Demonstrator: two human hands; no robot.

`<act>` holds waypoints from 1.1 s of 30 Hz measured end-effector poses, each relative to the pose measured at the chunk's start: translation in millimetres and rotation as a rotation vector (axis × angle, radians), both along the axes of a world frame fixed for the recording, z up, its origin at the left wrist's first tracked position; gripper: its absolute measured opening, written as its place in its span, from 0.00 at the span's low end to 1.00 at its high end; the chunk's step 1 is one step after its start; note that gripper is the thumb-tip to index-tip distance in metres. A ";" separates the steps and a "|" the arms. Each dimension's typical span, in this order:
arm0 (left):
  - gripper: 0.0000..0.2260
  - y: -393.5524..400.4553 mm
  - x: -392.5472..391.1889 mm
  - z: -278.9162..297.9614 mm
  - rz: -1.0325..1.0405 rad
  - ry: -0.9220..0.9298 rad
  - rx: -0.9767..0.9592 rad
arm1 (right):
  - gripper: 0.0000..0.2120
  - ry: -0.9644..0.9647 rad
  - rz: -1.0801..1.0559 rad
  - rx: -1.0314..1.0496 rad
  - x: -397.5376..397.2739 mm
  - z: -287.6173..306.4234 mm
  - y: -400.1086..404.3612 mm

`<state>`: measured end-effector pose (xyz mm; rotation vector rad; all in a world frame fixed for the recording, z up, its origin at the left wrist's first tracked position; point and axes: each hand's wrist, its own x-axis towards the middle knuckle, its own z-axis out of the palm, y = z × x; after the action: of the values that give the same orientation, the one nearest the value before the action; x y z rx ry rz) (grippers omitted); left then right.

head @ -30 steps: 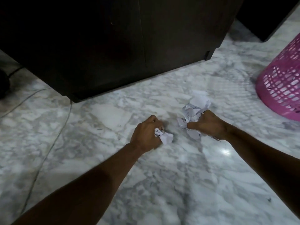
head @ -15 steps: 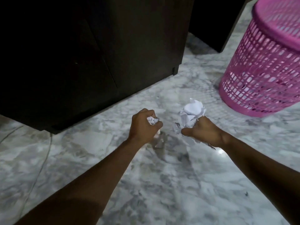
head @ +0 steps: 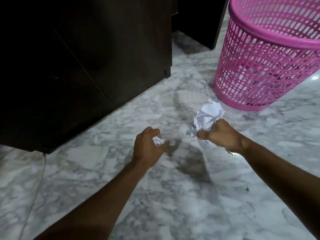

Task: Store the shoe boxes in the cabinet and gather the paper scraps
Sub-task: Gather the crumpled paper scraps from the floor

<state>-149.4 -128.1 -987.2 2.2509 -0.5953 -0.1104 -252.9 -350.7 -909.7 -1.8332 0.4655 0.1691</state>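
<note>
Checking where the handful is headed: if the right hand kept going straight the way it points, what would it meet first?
Most likely the pink basket. The right hand, closed on crumpled paper, points up-frame towards its lower wall, with only bare marble floor between; depth is unclear from one view.

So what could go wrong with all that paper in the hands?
1. The right hand holds a big wad that sticks out past its grip, so a loose piece might slip out onto the floor.
2. The left hand only pinches a small scrap, which could drop.
3. The pink basket is light-looking, so a bump might tip it.
</note>
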 end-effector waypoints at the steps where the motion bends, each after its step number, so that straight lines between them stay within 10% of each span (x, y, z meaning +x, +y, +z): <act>1: 0.19 1.6 -3.5 -9.5 0.033 0.021 0.035 | 0.16 0.010 0.001 0.011 0.5 -0.1 2.6; 14: 0.11 -16.3 -2.9 -34.5 0.133 -0.034 -0.016 | 0.16 0.130 0.009 -0.080 -3.3 -14.9 2.4; 33: 0.14 -274.1 67.2 247.6 -0.220 -0.379 -0.521 | 0.09 -0.554 -0.586 -0.295 55.0 211.2 -150.8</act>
<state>-82.2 -402.2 -739.6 1.7006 -0.9497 0.3343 -197.9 -501.5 -698.5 -1.8448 0.6276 -0.8230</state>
